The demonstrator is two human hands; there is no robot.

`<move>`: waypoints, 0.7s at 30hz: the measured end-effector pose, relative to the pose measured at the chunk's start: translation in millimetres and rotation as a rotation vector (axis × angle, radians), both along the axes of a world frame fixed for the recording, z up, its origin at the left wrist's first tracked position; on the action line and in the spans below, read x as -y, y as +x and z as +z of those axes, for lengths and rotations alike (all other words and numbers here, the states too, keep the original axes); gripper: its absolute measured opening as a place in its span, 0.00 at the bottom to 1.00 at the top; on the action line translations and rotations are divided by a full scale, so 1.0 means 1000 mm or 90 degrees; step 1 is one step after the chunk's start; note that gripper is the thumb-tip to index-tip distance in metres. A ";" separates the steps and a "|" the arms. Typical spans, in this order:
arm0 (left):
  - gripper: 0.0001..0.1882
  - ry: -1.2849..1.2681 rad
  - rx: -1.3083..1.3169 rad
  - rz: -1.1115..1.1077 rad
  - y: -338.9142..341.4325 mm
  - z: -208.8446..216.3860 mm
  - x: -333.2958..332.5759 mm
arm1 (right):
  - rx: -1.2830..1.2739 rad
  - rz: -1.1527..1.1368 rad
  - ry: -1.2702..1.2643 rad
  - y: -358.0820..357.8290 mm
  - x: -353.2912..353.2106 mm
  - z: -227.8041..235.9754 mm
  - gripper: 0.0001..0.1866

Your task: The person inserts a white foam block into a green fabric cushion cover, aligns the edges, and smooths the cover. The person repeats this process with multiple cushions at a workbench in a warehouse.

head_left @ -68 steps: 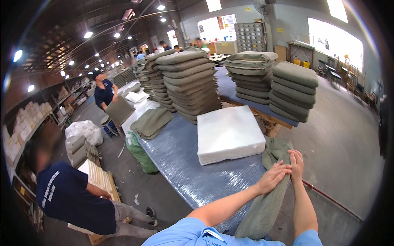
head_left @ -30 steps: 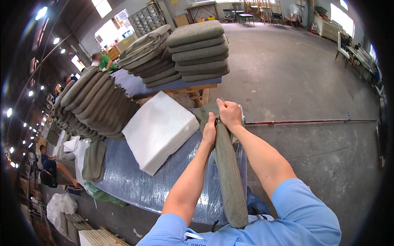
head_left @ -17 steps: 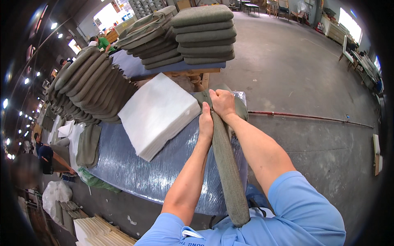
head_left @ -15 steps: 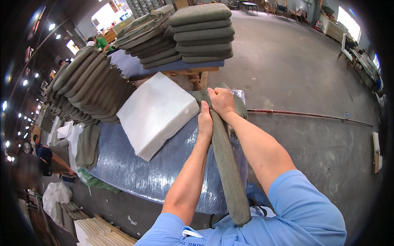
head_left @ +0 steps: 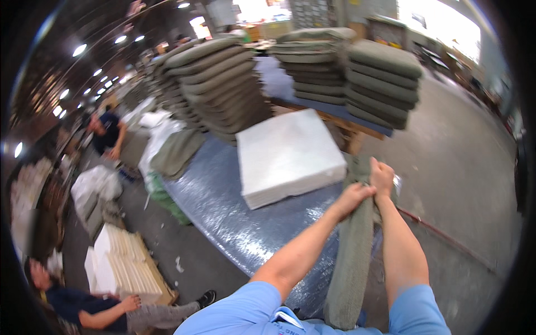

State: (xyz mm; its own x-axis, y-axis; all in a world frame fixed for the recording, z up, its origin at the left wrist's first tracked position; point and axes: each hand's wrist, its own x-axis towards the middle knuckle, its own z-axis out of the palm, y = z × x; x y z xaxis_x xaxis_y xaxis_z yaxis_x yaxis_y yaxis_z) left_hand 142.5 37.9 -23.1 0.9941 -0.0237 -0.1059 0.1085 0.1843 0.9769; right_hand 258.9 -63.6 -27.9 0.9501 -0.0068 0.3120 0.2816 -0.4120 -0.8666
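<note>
A grey-green fabric cushion [head_left: 350, 268] stands on its narrow edge, running from my body out over the right end of the table. At its far end, my left hand [head_left: 355, 199] is closed on the cover's fabric, thumb pointing forward. Just beyond and to the right, my right hand [head_left: 382, 177] makes a fist around the same fabric, the two hands nearly touching. Loose cloth shows past the fists; what lies inside the grip is hidden. Left of my hands, a thick stack of white padding sheets [head_left: 290, 151] rests on the table.
The table [head_left: 223, 190] has a shiny plastic-wrapped blue top. Tall piles of grey-green cushions [head_left: 218, 84] stand behind, with more stacked cushions [head_left: 382, 84] on a second table. At left are pale foam sheets [head_left: 123, 262], one person [head_left: 106, 131] and another person [head_left: 89, 307] nearby.
The view has swung to the left, so the table and my hands appear farther right. A person at the lower left has come into view. Both hands still grip the cushion's far end.
</note>
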 end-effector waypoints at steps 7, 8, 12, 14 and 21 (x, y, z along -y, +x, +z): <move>0.19 -0.069 0.048 0.102 -0.010 0.000 -0.008 | 0.041 0.034 0.011 -0.007 -0.029 -0.005 0.29; 0.18 -0.045 0.046 0.114 -0.010 0.002 -0.004 | 0.035 0.034 0.008 -0.006 -0.026 -0.005 0.29; 0.18 0.003 0.049 0.136 -0.008 0.006 0.011 | 0.025 0.029 -0.002 -0.010 -0.015 0.001 0.29; 0.18 -0.025 0.073 0.137 -0.004 0.008 0.019 | 0.021 0.028 0.007 -0.006 -0.007 0.004 0.28; 0.18 0.078 0.104 0.145 0.006 0.005 0.040 | 0.023 0.017 0.010 0.005 0.017 -0.004 0.27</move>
State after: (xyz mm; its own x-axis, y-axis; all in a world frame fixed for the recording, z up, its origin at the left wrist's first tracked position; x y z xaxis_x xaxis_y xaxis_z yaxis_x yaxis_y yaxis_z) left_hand 148.8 -2.3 -18.0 0.9764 0.2048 0.0678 -0.0828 0.0660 0.9944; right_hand 263.9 -80.5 -31.7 0.9383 0.0140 0.3455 0.3232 -0.3905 -0.8620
